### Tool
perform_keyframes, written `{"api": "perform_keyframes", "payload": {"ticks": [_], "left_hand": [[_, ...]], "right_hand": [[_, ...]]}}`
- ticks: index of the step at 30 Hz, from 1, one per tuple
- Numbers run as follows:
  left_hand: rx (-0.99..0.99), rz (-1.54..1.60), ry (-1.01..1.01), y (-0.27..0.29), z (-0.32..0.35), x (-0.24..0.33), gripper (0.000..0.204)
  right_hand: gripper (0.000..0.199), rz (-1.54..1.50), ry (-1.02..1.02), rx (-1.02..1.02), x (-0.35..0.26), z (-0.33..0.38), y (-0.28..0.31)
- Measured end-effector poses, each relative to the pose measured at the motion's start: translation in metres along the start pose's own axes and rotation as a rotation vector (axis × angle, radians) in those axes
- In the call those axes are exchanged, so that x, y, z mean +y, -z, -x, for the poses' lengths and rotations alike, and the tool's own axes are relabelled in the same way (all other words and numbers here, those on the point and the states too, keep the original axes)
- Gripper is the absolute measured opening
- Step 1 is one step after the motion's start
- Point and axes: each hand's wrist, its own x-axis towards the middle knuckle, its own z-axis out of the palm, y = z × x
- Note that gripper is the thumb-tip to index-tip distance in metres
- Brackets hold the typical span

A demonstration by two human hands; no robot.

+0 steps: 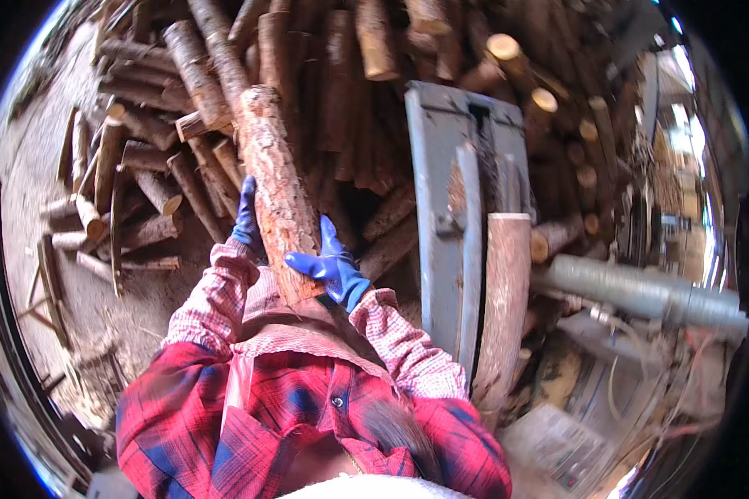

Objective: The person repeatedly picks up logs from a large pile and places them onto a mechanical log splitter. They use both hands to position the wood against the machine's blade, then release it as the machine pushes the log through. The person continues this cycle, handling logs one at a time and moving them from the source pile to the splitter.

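One rough-barked log (276,183) clasped two-handed, its near end close to the apron (308,339).

Left hand (246,214) flat along the log's left side, fingers partly hidden, so how far they curl under cannot be told; right hand (331,264) gripping near the lower end, thumb over the bark, fingers up the right side. Step in hand, as judged: bearing the log's weight; any next move calls for even support, since loose bark may slip under the gloves. Far end points at the woodpile (339,100); contact unclear. To the right, a blue-grey metal frame (434,179), a smoother pale log (505,291) just beside it, then a thick grey-green pipe (641,287). Short cut pieces (158,193) left, on dusty, littered ground (187,295). Room dim, brighter at far right.
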Motion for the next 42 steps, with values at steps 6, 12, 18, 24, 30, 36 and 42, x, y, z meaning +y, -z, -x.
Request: {"api": "perform_keyframes", "payload": {"ticks": [6, 12, 18, 24, 30, 36, 42], "left_hand": [[-0.288, -0.212, -0.244, -0.064, -0.011, -0.059, 0.075], [-0.496, -0.423, -0.398, -0.214, -0.045, -0.119, 0.069], [-0.585, -1.161, -0.76, -0.298, -0.096, -0.127, 0.057], [-0.426, -0.797, -0.459, -0.21, -0.122, -0.09, 0.037], [0.054, -1.034, -0.396, -0.035, -0.077, 0.058, 0.028], [0.036, -0.787, -0.086, -0.073, -0.209, 0.116, 0.024], [-0.009, -1.162, -0.245, -0.255, -0.419, 0.128, 0.067]], "right_hand": [[0.114, 0.236, 0.634, 0.133, 0.009, 0.068, 0.056], [0.108, 0.264, 0.741, 0.347, -0.079, 0.149, 0.121], [0.106, 0.522, 0.914, 0.454, -0.176, 0.172, 0.216], [0.123, 1.325, 0.095, 0.901, -0.169, 0.146, 0.276], [0.116, 1.355, 0.114, 0.846, -0.15, 0.149, 0.251], [0.08, 1.299, 0.965, 0.684, -0.164, 0.032, 0.161], [0.077, 1.486, 0.739, 0.648, -0.161, -0.085, 0.16]]}}
